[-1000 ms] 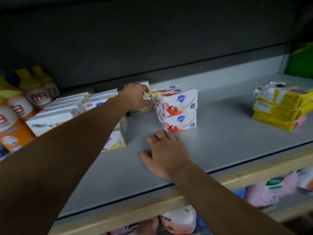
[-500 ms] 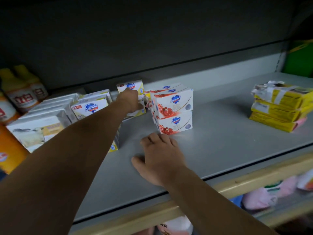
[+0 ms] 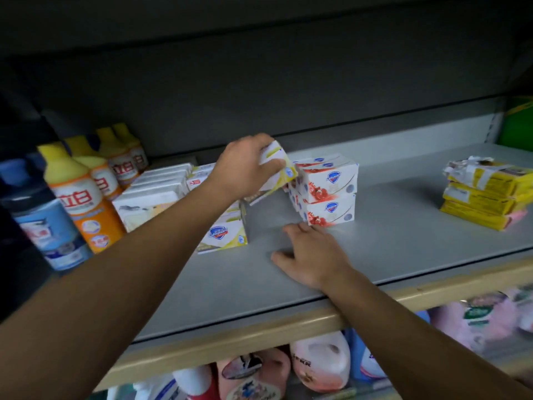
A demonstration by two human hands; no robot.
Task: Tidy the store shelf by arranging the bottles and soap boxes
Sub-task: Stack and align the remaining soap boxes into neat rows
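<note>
Lifted since half a second ago, the yellow-and-white soap box now hangs tilted above the shelf, where earlier the left hand only touched it among the other boxes. That hand grasps it from above, fingers curled over its top edge and thumb on the near face; motion blur hides the finer detail. It sits just left of the stack of red-and-white soap boxes, two high, and may brush the top one; I cannot tell. The right hand lies flat on the shelf with fingers spread and relaxed, holding nothing, its fingertips close in front of that stack. Below the left forearm stands another yellow soap box, with a row of white boxes behind it. Farther left stand yellow-capped bottles and a blue bottle. A pile of yellow packets lies well apart at the right.
</note>
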